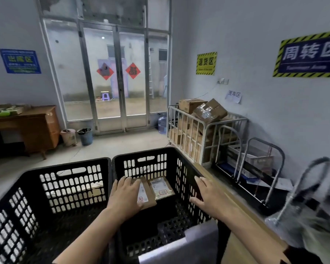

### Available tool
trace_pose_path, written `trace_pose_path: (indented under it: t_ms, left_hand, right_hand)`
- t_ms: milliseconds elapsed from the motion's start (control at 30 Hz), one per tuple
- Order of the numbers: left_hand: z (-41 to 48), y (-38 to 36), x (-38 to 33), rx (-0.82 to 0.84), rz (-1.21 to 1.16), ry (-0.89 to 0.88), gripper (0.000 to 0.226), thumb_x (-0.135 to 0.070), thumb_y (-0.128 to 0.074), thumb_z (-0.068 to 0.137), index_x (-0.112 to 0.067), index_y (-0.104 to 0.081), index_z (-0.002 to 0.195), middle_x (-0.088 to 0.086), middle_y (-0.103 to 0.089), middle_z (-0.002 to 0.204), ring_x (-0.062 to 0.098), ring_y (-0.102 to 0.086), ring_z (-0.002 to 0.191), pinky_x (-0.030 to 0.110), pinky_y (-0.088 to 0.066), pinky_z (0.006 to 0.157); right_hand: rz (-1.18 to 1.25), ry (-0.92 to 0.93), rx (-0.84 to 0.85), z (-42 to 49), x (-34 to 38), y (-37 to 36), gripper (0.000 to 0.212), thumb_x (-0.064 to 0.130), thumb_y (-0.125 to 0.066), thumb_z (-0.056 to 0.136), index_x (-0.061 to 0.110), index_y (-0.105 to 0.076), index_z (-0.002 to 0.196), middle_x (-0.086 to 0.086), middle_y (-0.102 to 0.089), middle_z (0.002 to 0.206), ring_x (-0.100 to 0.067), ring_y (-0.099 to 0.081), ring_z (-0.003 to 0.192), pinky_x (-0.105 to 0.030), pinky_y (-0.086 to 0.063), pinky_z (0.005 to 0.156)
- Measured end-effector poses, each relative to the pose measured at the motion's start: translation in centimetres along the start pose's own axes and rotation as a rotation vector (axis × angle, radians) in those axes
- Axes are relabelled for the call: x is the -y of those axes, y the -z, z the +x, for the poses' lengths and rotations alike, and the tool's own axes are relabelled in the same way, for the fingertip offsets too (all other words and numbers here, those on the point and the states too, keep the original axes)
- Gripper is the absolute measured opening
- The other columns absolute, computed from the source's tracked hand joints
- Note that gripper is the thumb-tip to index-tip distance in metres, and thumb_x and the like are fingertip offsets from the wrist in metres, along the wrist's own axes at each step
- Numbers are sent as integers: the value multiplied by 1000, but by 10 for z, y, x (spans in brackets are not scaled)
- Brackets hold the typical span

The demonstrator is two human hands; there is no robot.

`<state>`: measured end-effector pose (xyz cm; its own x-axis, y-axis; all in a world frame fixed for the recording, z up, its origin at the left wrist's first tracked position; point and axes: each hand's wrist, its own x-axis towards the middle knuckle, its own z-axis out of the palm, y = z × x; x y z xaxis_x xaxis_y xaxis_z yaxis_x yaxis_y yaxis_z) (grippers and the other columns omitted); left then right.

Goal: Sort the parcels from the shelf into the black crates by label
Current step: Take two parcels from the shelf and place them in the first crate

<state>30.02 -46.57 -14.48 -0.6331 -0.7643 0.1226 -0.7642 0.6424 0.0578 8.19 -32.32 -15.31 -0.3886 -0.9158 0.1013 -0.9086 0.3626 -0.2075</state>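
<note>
My left hand (126, 195) lies flat, fingers nearly straight, on the left of the brown parcel (148, 197) in the right crate (139, 151). The parcel's long side runs away from me. My right hand (208, 197) hovers spread and empty (farther from it), and a second parcel (161, 187) lies just beyond.

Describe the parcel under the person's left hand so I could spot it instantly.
Look in the right crate of the two black ones. Of its two parcels, yours is the brown parcel under the left hand: matte paper, white label, unlike the glossy plastic-wrapped parcel beside it.
</note>
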Motion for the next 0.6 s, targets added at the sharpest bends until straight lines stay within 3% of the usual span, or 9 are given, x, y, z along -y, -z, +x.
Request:
trace_pose_path:
  t_ms: [367, 600]
  left_hand:
    - [-70, 9, -25, -43, -78, -198, 75, -50, -56, 84, -23, -22, 146, 7, -24, 152, 25, -13, 144, 41, -7, 118]
    - [-97, 26, -80, -74, -138, -354, 75, -49, -55, 85, -22, -22, 146, 7, -26, 151, 25, -16, 143, 40, -10, 118]
  right_hand:
    - [-37, -196, -102, -131, 17, 29, 74, 52, -44, 90, 19, -12, 149, -4, -20, 155, -22, -20, 141, -38, -25, 114]
    - [-73, -319, -148, -212, 2, 67, 75, 50, -45, 91, 17, -9, 149, -3, -16, 156, -18, -16, 143, -34, -19, 116]
